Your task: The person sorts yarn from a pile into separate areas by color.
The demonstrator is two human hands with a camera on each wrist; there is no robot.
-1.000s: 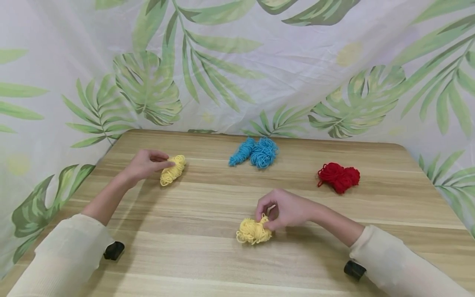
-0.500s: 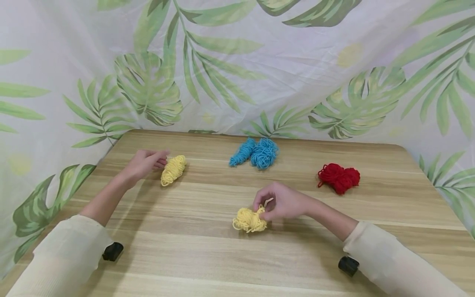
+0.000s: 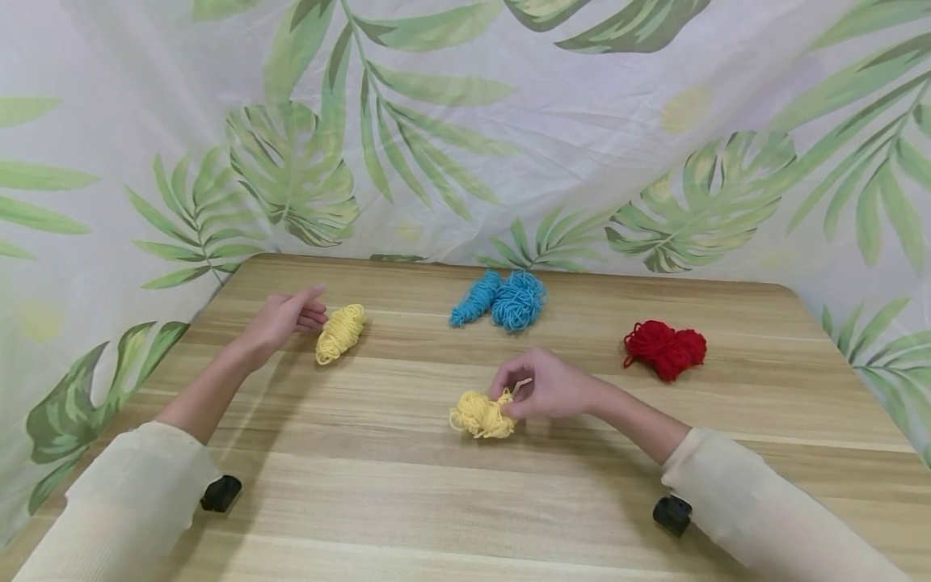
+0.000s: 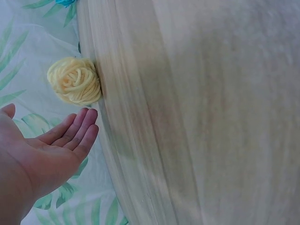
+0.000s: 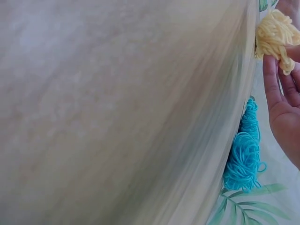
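My left hand (image 3: 287,322) is beside a slim yellow yarn bundle (image 3: 340,334) on the left of the table, its fingers extended and thumb raised. In the left wrist view the open palm of the left hand (image 4: 51,152) shows, fingertips just short of the yellow yarn bundle (image 4: 74,80). Near the table's middle my right hand (image 3: 544,385) pinches a second, looser yellow yarn bundle (image 3: 480,414) by its right end, between thumb and fingers. The right wrist view shows this yellow yarn bundle (image 5: 275,37) at the thumb and fingers of the right hand (image 5: 286,115).
Two blue yarn bundles (image 3: 518,301) lie side by side at the back of the wooden table (image 3: 349,501). Red yarn (image 3: 663,349) lies at the right. A leaf-print cloth (image 3: 436,129) hangs right behind the table.
My left hand has let go of the slim yellow yarn bundle, drawing slightly left and opening. My right hand has carried the other yellow yarn bundle a little away from me and left.
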